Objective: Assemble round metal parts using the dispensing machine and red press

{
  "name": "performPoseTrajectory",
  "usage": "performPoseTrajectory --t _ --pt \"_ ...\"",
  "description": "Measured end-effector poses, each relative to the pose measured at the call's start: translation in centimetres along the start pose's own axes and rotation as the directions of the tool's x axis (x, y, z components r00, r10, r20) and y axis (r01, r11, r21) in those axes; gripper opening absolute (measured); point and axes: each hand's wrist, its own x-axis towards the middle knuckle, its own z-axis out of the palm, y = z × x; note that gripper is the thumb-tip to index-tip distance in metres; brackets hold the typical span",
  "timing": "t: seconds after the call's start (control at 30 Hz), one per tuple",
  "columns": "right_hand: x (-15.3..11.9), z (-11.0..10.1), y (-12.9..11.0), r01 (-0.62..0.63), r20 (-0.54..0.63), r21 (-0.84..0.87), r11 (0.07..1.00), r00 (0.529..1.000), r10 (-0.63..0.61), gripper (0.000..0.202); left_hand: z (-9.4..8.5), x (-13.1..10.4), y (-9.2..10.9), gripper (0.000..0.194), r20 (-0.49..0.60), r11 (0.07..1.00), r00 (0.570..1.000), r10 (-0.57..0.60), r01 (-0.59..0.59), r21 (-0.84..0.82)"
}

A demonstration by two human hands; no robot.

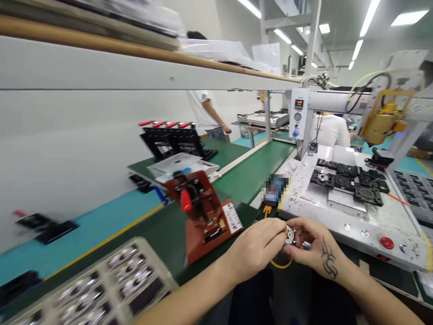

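We hold a small round metal part [290, 235] between both hands, at the lower centre of our view. Our left hand [259, 246] has its fingers bent together against the part's left side; its thumb is hidden, so we cannot tell how it grips. Our right hand [311, 243] pinches the right side between thumb and curled fingers.

Taking the round part as the clock's centre, we have a phone-like device [275, 192] with a yellow cable near twelve o'clock. At two o'clock, black fixtures [345, 181] lie on a white machine bed [304, 201], with a red button [387, 243] on its front at three. A reddish-brown clamp fixture [194, 241] stands on the green table [164, 232] toward nine to ten o'clock. At eight, a beige tray [160, 262] carries shiny metal parts, somewhat blurred. A person in white [206, 110] stands beyond, at eleven.
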Motion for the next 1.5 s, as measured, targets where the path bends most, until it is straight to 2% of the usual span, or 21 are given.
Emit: performPoseTrajectory --t 0.07,0.13,0.23,0.37,0.43,0.5,0.6,0.7,0.83,0.93,1.03,1.17,1.3,1.5 --pt "-0.3 -2.1 0.5 0.004 -0.083 -0.076 0.997 0.996 -0.010 0.036 1.5 1.5 -1.2 0.024 0.001 0.994 0.999 -0.044 0.044 -0.098" --pt "-0.5 -4.8 0.9 -0.010 -0.170 -0.187 0.982 0.985 -0.023 0.035 3.1 3.8 -3.3 0.040 0.037 0.966 0.988 -0.152 0.157 -0.207" --pt "-0.6 -9.4 0.6 -0.059 -0.281 -0.344 0.937 0.959 -0.043 0.035 5.6 9.0 -7.7 0.053 0.183 0.876 0.928 -0.325 0.368 -0.311" --pt "-0.8 -13.7 -0.9 -0.118 -0.420 -0.441 0.890 0.903 -0.088 0.033 9.4 16.0 -13.3 0.064 0.351 0.845 0.884 -0.309 0.424 -0.326" --pt "-1.6 -14.9 -1.3 -0.152 -0.468 -0.465 0.872 0.878 -0.096 0.033 11.0 18.1 -15.1 0.060 0.437 0.836 0.856 -0.276 0.438 -0.330" --pt "-2.7 -15.7 -1.3 -0.182 -0.501 -0.469 0.864 0.861 -0.091 0.035 12.1 19.1 -16.3 0.047 0.500 0.831 0.832 -0.242 0.444 -0.336" --pt "-3.9 -16.9 -1.0 -0.210 -0.513 -0.464 0.860 0.855 -0.068 0.040 12.9 19.6 -17.2 0.034 0.546 0.826 0.814 -0.198 0.439 -0.354" --pt "-2.7 -18.1 -0.8 -0.226 -0.493 -0.513 0.828 0.867 -0.069 0.039 13.0 20.3 -17.6 0.031 0.561 0.821 0.813 -0.157 0.423 -0.383" --pt "2.5 -19.2 -0.2 -0.218 -0.414 -0.602 0.768 0.908 -0.066 0.035 12.8 21.0 -17.7 0.035 0.534 0.809 0.828 -0.171 0.427 -0.404" --pt "7.0 -19.5 0.8 -0.182 -0.345 -0.639 0.747 0.936 -0.068 0.031 11.8 20.8 -17.6 0.034 0.441 0.787 0.868 -0.230 0.432 -0.440" --pt "10.4 -19.5 1.9 -0.156 -0.263 -0.668 0.728 0.964 -0.034 0.029 10.1 19.8 -17.1 0.033 0.316 0.751 0.899 -0.304 0.430 -0.500" --pt "13.0 -19.2 2.8 -0.156 -0.178 -0.695 0.702 0.983 0.043 0.031 7.7 17.5 -15.9 0.034 0.214 0.708 0.909 -0.358 0.414 -0.572" --pt "13.7 -18.9 2.9 -0.154 -0.126 -0.714 0.683 0.988 0.090 0.030 6.1 15.0 -14.5 0.033 0.171 0.681 0.910 -0.379 0.399 -0.614" --pt "13.4 -18.8 2.7 -0.145 -0.112 -0.728 0.671 0.989 0.092 0.034 5.0 11.7 -13.2 0.033 0.156 0.649 0.896 -0.415 0.412 -0.640"
